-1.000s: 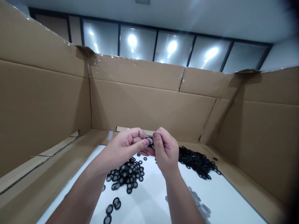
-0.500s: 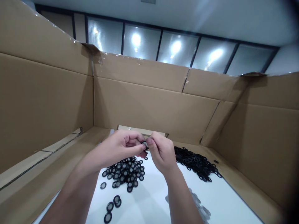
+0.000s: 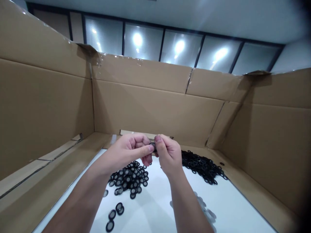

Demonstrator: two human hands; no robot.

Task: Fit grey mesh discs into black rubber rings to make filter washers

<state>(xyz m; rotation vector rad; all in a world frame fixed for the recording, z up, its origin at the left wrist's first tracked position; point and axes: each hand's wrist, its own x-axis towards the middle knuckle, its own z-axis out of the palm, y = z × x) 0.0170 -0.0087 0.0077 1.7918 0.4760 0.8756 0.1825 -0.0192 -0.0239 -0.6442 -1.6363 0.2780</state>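
Observation:
Between both hands, above the white board (image 3: 155, 200), is a small black rubber ring (image 3: 153, 145). My left hand (image 3: 136, 148) pinches it from the left with thumb and fingers. My right hand (image 3: 168, 153) is closed, its thumb and forefinger pressing the ring's right side. The fingers cover most of the ring, so I cannot tell whether a disc sits in it. Below my left hand lies a heap of black rings with grey discs in them (image 3: 131, 178). Past my right wrist is a pile of bare black rings (image 3: 202, 166).
Several loose pale grey discs (image 3: 210, 215) lie beside my right forearm, partly hidden by it. A few disc-filled rings (image 3: 112, 214) lie near the front left. Tall cardboard walls (image 3: 150, 106) stand round the board, and a cardboard strip (image 3: 60, 150) runs along the left.
My thumbs have shifted on the ring, and its pale face, seen before, is now mostly covered. The whole view has moved slightly.

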